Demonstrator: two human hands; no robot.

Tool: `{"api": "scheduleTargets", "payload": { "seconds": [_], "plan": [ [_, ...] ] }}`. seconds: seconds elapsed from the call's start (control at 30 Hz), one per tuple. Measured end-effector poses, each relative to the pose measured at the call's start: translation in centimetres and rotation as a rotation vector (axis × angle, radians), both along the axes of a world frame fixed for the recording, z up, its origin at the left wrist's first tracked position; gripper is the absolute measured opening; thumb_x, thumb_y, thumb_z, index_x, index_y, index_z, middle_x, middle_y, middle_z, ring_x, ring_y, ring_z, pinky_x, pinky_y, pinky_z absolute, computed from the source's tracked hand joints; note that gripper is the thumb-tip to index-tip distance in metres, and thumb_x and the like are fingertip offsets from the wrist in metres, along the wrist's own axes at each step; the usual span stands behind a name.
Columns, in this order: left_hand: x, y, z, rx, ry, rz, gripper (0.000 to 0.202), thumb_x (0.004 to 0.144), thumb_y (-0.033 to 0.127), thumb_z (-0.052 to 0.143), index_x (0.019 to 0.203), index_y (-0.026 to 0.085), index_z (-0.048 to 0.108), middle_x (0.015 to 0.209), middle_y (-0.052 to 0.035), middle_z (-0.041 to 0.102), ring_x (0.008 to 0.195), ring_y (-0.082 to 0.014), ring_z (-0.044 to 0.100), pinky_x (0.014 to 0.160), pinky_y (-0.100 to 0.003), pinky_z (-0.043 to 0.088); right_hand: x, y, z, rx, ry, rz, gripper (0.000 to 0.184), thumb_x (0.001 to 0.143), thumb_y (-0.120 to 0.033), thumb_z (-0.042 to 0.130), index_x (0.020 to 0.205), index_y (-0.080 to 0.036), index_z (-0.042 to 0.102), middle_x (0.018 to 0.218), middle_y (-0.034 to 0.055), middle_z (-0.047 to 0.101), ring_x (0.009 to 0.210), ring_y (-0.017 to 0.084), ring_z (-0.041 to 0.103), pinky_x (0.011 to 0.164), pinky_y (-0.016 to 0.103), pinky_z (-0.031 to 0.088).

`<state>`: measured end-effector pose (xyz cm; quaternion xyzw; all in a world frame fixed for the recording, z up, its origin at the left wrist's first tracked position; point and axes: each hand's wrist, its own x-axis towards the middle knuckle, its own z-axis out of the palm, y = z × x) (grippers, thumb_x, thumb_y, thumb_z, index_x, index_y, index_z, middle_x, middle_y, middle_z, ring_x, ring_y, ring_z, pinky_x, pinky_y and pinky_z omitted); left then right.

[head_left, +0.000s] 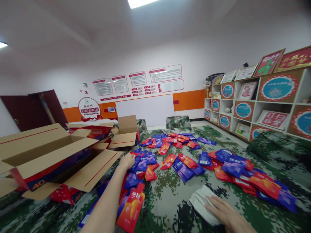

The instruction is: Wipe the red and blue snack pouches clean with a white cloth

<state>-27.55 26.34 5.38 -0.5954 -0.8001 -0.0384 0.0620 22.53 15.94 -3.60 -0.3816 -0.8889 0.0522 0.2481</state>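
My left hand point(126, 160) reaches forward over the camouflage-covered table point(167, 197), its fingers curled down onto a pile of blue packets point(143, 163); what it grips is hidden. My right hand point(227, 214) lies flat, fingers stretched, on a white folded bag point(201, 202) near the front edge. Red and orange packets point(131, 208) lie beside my left forearm. Many more red, orange and blue packets point(233, 168) are spread across the middle and right of the table.
An open cardboard box point(46, 152) stands at the left with its flaps out, a second open box point(125, 132) behind it. Camouflage-covered chairs point(178, 122) stand at the far end. Shelves point(255, 106) with framed pictures line the right wall.
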Motion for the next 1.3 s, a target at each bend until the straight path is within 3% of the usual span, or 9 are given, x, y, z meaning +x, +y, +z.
{"api": "scheduleTargets", "payload": {
  "seconds": [0.17, 0.3, 0.47, 0.57, 0.7, 0.83, 1.0, 1.17, 1.3],
  "plan": [
    [0.0, 0.1, 0.5, -0.031, -0.025, 0.002, 0.039, 0.091, 0.039, 0.033, 0.093, 0.019, 0.067, 0.106, -0.0117, 0.063, 0.101, -0.0244, 0.058, 0.090, -0.034, 0.040, 0.0, -0.1, -0.3, -0.036, -0.006, -0.009, 0.057, 0.077, -0.009, 0.041, 0.129, -0.034, 0.048, 0.138, -0.0014, 0.042, 0.127, 0.025, 0.039, 0.102, 0.044, 0.039],
    [1.8, 0.1, 1.4, 0.016, -0.031, -0.053, 0.032, 0.089, 0.036, 0.039, 0.099, 0.018, 0.064, 0.113, -0.0127, 0.057, 0.107, -0.0269, 0.053, 0.100, -0.044, 0.028, -0.2, -0.2, -0.2, -0.035, -0.002, -0.004, 0.057, 0.078, -0.008, 0.039, 0.128, -0.033, 0.049, 0.137, -0.0004, 0.044, 0.128, 0.024, 0.038, 0.103, 0.046, 0.037],
    [9.3, 1.8, 0.8, 0.110, -0.082, -0.258, 0.051, 0.085, 0.039, 0.046, 0.131, 0.019, 0.039, 0.134, -0.0118, 0.038, 0.125, -0.0244, 0.035, 0.106, -0.035, 0.020, -0.3, -0.5, -0.1, -0.020, 0.023, -0.011, 0.055, 0.079, -0.007, 0.037, 0.127, -0.031, 0.051, 0.136, 0.0010, 0.045, 0.128, 0.022, 0.037, 0.104, 0.044, 0.037],
    [14.6, 3.0, -1.1, 0.074, -0.145, -0.386, 0.065, 0.078, 0.043, 0.056, 0.135, 0.020, 0.034, 0.137, -0.0095, 0.035, 0.124, -0.0217, 0.038, 0.102, -0.025, 0.027, -0.4, -0.7, 0.3, -0.028, 0.035, -0.003, 0.056, 0.077, -0.005, 0.037, 0.126, -0.029, 0.052, 0.136, 0.0023, 0.046, 0.128, 0.023, 0.037, 0.104, 0.044, 0.036],
    [18.7, 3.7, -3.7, 0.000, -0.210, -0.434, 0.072, 0.070, 0.044, 0.063, 0.131, 0.014, 0.040, 0.133, -0.0138, 0.039, 0.117, -0.0253, 0.046, 0.096, -0.026, 0.035, -0.5, -0.8, 0.7, -0.025, 0.043, 0.015, 0.057, 0.075, -0.004, 0.037, 0.125, -0.026, 0.054, 0.134, 0.0046, 0.048, 0.126, 0.023, 0.039, 0.103, 0.045, 0.037],
    [19.4, 3.7, -5.0, -0.024, -0.224, -0.413, 0.049, 0.074, 0.043, 0.059, 0.113, 0.014, 0.053, 0.115, -0.0134, 0.052, 0.102, -0.0259, 0.056, 0.088, -0.030, 0.041, -0.4, -1.0, 1.0, -0.006, 0.051, 0.028, 0.056, 0.075, -0.004, 0.037, 0.125, -0.025, 0.054, 0.134, 0.0057, 0.048, 0.126, 0.023, 0.040, 0.103, 0.043, 0.038],
    [19.2, 3.5, -5.1, -0.023, -0.195, -0.402, 0.027, 0.080, 0.029, 0.051, 0.104, 0.018, 0.058, 0.107, -0.0118, 0.057, 0.101, -0.0261, 0.056, 0.088, -0.033, 0.041, -0.6, -1.2, 1.6, -0.084, 0.018, -0.004, 0.061, 0.073, -0.002, 0.036, 0.125, -0.026, 0.053, 0.135, 0.0044, 0.046, 0.127, 0.023, 0.039, 0.105, 0.043, 0.035],
    [19.4, 3.1, -4.3, 0.016, -0.193, -0.393, 0.044, 0.077, 0.010, 0.047, 0.120, 0.018, 0.051, 0.113, -0.0124, 0.056, 0.104, -0.0242, 0.055, 0.089, -0.031, 0.041, -0.6, -1.3, 1.6, -0.092, -0.005, -0.020, 0.061, 0.072, -0.001, 0.035, 0.126, -0.025, 0.053, 0.136, 0.0045, 0.046, 0.128, 0.023, 0.037, 0.105, 0.044, 0.034],
    [18.7, 1.3, -2.4, 0.089, -0.210, -0.426, 0.053, 0.076, 0.002, 0.041, 0.126, 0.018, 0.046, 0.122, -0.0095, 0.052, 0.115, -0.0203, 0.047, 0.097, -0.028, 0.035, -0.6, -1.5, 1.6, -0.054, 0.032, -0.010, 0.058, 0.074, -0.002, 0.035, 0.123, -0.023, 0.056, 0.133, 0.0068, 0.049, 0.126, 0.023, 0.039, 0.104, 0.044, 0.035]
  ]
}}
